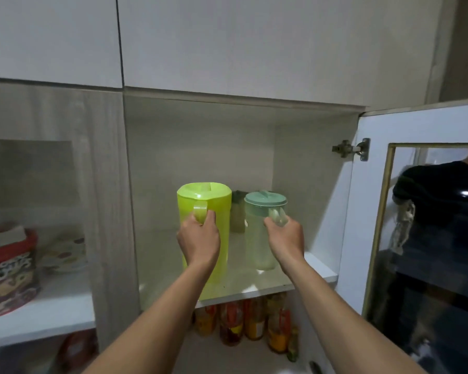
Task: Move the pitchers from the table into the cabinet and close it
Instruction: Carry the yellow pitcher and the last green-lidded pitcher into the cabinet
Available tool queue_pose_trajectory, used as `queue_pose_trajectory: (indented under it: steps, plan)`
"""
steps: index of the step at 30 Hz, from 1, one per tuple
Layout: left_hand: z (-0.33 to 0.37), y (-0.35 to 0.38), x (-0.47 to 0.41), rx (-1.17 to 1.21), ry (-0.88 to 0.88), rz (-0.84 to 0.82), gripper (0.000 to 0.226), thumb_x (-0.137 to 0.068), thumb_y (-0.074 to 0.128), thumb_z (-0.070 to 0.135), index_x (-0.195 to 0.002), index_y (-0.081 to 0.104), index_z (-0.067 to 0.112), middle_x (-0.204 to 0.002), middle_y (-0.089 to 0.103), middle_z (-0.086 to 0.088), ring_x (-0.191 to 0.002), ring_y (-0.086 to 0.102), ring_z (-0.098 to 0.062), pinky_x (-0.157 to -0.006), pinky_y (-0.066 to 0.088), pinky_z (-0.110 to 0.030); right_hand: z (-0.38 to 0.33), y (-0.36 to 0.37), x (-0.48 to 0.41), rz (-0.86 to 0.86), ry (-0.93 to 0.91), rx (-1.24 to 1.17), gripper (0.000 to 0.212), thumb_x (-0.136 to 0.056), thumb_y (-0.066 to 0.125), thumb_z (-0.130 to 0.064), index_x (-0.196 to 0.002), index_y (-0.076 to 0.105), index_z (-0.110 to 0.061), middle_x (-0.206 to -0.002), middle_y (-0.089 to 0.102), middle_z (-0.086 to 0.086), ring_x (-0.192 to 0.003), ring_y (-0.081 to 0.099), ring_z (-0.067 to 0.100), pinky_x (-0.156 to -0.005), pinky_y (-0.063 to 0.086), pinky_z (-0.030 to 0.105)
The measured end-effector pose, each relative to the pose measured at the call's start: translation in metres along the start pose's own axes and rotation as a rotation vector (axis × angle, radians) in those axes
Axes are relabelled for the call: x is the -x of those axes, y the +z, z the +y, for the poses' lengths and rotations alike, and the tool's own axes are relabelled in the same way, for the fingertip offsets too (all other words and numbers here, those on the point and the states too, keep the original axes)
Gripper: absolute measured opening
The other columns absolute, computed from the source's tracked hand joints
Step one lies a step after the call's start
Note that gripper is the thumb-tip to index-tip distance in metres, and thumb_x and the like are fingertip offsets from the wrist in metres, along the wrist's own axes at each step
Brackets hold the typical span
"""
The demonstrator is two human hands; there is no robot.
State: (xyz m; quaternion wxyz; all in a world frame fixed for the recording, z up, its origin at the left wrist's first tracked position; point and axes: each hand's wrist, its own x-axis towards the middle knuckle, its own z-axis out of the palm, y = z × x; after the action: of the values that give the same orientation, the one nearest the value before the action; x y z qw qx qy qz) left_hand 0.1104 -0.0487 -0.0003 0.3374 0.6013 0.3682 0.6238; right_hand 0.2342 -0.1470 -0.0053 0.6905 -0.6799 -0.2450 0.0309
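Observation:
A bright lime-green pitcher point(214, 209) with a matching lid stands on the white cabinet shelf point(316, 276). My left hand point(199, 238) is wrapped around its handle. To its right stands a clear pitcher point(257, 244) with a pale green lid, and my right hand point(287, 237) grips its handle. Both pitchers are upright inside the open cabinet compartment. The glass-paned cabinet door point(416, 211) is swung open on the right, held by a metal hinge point(351, 149).
A small dim container point(237, 214) stands behind, between the pitchers. Several bottles point(249, 322) fill the shelf below. The left compartment, behind a glass door, holds a red cereal tub point(8, 271) and a patterned bowl point(65, 255). The door glass reflects a person.

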Motion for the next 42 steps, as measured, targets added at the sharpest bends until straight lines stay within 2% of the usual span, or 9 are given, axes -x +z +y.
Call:
queue_pose_trajectory:
  steps: [12,18,23,27,29,35,38,40,42]
  plan:
    - [-0.069,0.079,-0.056,-0.034,-0.037,-0.035,0.044,-0.08,0.05,0.041,-0.062,0.052,0.001,-0.056,0.055,-0.019,-0.061,0.056,-0.041,-0.059,0.047,-0.045,0.067,0.061,-0.095,-0.033,0.067,0.03,0.011,-0.091,0.067,-0.022,-0.083,0.068,-0.015,-0.07,0.066,0.002,-0.063,0.062,0.019,-0.049,0.04,0.024]
    - [-0.1,0.127,-0.087,-0.044,-0.157,0.004,0.035,-0.091,0.058,0.025,-0.066,0.059,0.0,-0.059,0.058,-0.015,-0.058,0.055,-0.03,-0.057,0.039,-0.036,0.098,0.097,-0.148,-0.107,0.075,0.037,0.008,-0.09,0.069,-0.016,-0.083,0.067,-0.014,-0.074,0.066,-0.001,-0.068,0.061,0.016,-0.064,0.042,0.027]
    - [-0.121,0.159,-0.098,-0.147,-0.123,0.045,0.047,-0.094,0.059,0.022,-0.055,0.036,0.008,-0.05,0.039,-0.01,-0.049,0.04,-0.021,-0.048,0.027,-0.031,0.131,0.12,-0.178,-0.149,0.085,0.068,0.012,-0.089,0.066,-0.011,-0.08,0.063,-0.003,-0.069,0.063,0.008,-0.065,0.055,0.023,-0.055,0.039,0.025]
    - [-0.132,0.174,-0.112,-0.193,-0.11,0.03,0.048,-0.095,0.058,0.026,-0.056,0.036,0.01,-0.053,0.043,-0.01,-0.056,0.047,-0.034,-0.056,0.03,-0.037,0.142,0.132,-0.196,-0.164,0.047,0.168,0.017,-0.092,0.064,-0.015,-0.078,0.058,-0.009,-0.065,0.056,-0.001,-0.06,0.051,0.012,-0.049,0.033,0.019]
    - [-0.134,0.181,-0.117,-0.188,-0.131,0.033,0.047,-0.095,0.058,0.026,-0.055,0.037,0.011,-0.053,0.043,-0.007,-0.058,0.047,-0.031,-0.06,0.03,-0.036,0.144,0.136,-0.203,-0.17,0.059,0.186,0.015,-0.093,0.065,-0.017,-0.08,0.06,-0.011,-0.067,0.055,-0.004,-0.065,0.052,0.019,-0.056,0.033,0.032]
    - [-0.136,0.187,-0.12,-0.154,-0.166,0.012,0.044,-0.096,0.059,0.025,-0.057,0.041,0.013,-0.055,0.043,-0.001,-0.072,0.056,-0.036,-0.06,0.022,-0.033,0.147,0.142,-0.21,-0.205,0.093,0.209,0.014,-0.094,0.066,-0.025,-0.087,0.059,-0.015,-0.079,0.058,0.0,-0.081,0.059,0.029,-0.069,0.036,0.028]
    - [-0.131,0.184,-0.12,-0.217,-0.167,-0.022,0.037,-0.097,0.053,0.04,-0.092,0.067,0.006,-0.086,0.068,-0.015,-0.095,0.063,-0.039,-0.068,0.038,-0.035,0.145,0.139,-0.21,-0.223,0.073,0.231,0.019,-0.093,0.069,-0.031,-0.094,0.059,-0.015,-0.087,0.061,0.004,-0.094,0.066,0.034,-0.069,0.039,0.029]
    - [-0.132,0.182,-0.121,-0.334,-0.158,-0.043,0.058,-0.096,0.047,0.052,-0.131,0.058,0.007,-0.12,0.067,-0.019,-0.112,0.06,-0.039,-0.085,0.046,-0.038,0.142,0.138,-0.209,-0.254,0.071,0.26,0.029,-0.091,0.072,-0.037,-0.099,0.056,-0.014,-0.095,0.065,0.008,-0.098,0.066,0.035,-0.07,0.041,0.03]
    - [-0.132,0.179,-0.121,-0.411,-0.152,-0.05,0.068,-0.093,0.048,0.058,-0.138,0.051,0.006,-0.126,0.063,-0.019,-0.115,0.058,-0.039,-0.089,0.048,-0.042,0.14,0.135,-0.207,-0.27,0.054,0.322,0.052,-0.083,0.076,-0.05,-0.11,0.055,-0.011,-0.109,0.067,0.012,-0.104,0.065,0.036,-0.074,0.046,0.033]
